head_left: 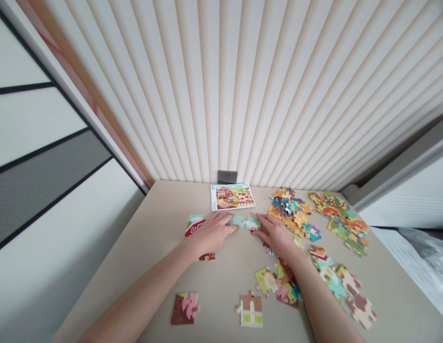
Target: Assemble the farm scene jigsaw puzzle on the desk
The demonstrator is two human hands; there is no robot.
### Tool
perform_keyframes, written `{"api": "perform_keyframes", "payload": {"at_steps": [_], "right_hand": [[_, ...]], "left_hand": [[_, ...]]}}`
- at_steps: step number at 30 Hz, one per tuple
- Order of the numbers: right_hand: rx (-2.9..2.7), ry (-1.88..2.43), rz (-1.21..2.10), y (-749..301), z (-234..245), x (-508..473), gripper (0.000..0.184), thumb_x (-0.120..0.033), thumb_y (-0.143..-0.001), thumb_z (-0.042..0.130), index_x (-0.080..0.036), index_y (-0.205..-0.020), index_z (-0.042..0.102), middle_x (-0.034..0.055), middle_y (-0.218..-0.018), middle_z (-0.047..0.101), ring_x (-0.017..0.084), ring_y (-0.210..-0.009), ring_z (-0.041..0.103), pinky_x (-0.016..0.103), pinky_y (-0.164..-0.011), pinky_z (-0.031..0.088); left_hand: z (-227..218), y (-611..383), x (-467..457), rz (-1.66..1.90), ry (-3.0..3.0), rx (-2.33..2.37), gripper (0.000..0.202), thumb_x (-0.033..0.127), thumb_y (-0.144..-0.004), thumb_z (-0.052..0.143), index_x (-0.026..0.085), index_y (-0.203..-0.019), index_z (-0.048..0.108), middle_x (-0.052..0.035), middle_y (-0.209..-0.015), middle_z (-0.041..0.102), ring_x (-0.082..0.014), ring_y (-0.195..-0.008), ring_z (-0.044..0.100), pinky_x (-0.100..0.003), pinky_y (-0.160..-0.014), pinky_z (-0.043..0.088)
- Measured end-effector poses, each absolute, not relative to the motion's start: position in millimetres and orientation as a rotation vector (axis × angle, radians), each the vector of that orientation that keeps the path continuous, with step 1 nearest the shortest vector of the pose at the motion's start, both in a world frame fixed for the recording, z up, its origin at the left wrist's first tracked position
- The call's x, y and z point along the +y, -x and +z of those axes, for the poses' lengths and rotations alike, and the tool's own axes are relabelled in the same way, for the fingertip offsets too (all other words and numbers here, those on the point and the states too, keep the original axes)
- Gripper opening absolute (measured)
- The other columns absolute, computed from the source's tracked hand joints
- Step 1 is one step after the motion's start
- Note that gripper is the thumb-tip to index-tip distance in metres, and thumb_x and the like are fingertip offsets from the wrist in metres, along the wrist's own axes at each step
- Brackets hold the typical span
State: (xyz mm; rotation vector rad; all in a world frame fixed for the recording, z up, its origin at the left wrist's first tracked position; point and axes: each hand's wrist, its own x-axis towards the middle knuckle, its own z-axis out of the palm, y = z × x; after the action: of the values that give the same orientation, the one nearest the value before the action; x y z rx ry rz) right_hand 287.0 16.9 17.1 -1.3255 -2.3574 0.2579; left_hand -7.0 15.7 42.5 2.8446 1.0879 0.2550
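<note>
My left hand (214, 232) has its index finger and thumb at the left side of a pale blue puzzle piece (237, 220). Facing it, my right hand (276, 232) pinches a second puzzle piece (252, 223), pale blue with a white and red part. The two pieces lie flat, edges close together; whether they interlock I cannot tell. Partly covered by my left hand and wrist are puzzle pieces with a red barn (194, 226) and a dark red piece (207, 257). Just behind the hands lies a picture card (233, 196) of a farm with a barn and a cow.
Heaped puzzle pieces (291, 212) lie at the back right, with another spread group (341, 219) beyond. More pieces (328, 271) surround my right forearm. Nearer me are a brown-and-pink piece (184, 308) and a fence piece (251, 310). A pleated wall (207, 95) borders the table (153, 224).
</note>
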Motion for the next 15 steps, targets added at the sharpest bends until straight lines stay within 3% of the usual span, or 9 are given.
{"api": "perform_keyframes", "payload": {"at_steps": [15], "right_hand": [[-2.323, 1.232, 0.342, -288.5, 17.0, 17.6, 0.051, -0.043, -0.101, 0.058, -0.029, -0.150, 0.053, 0.0128, -0.138, 0.061, 0.030, -0.127, 0.061, 0.047, -0.109, 0.052]], "left_hand": [[36.9, 11.2, 16.3, 0.243, -2.855, 1.079, 0.049, 0.012, -0.096, 0.052, 0.032, -0.140, 0.061, -0.0088, -0.154, 0.049, -0.0253, -0.145, 0.044, -0.043, -0.120, 0.031]]}}
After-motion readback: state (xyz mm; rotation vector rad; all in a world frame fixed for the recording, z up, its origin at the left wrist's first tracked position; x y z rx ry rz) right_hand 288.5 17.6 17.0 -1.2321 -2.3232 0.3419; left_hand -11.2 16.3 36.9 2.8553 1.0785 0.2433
